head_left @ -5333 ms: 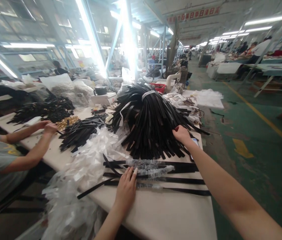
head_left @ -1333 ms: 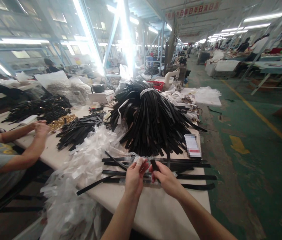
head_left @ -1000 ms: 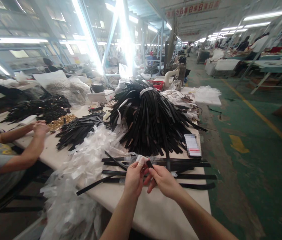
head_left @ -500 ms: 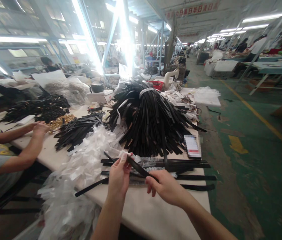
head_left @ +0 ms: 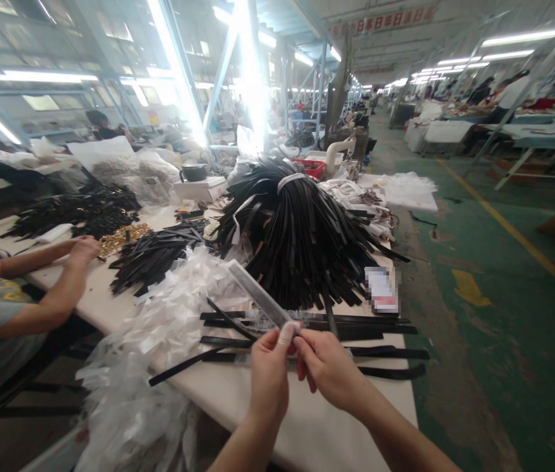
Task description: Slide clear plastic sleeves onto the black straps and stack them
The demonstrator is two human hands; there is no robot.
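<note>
A clear plastic sleeve [head_left: 259, 293] slants up and left from my left hand [head_left: 273, 367], whose thumb and fingers pinch its lower end. My right hand [head_left: 329, 367] touches it there, its fingers closed on a dark strap end mostly hidden between the hands. Black straps [head_left: 388, 353], some partly in clear sleeves, lie across the table just beyond my hands. Left of them is a heap of white and clear plastic sleeves [head_left: 179, 288]. A large tied bundle of black straps [head_left: 302, 242] stands behind.
At the left, a person's hands [head_left: 85, 249] work near gold-coloured pieces [head_left: 123, 239] and a pile of black straps [head_left: 159, 252]. A blurred-out card or phone [head_left: 382, 290] lies near the table's right edge. A white box [head_left: 201, 189] holding a dark cup is farther back.
My left hand has moved right to meet my right hand. The clear sleeve now extends up and left, where a black strap showed between my hands before.
</note>
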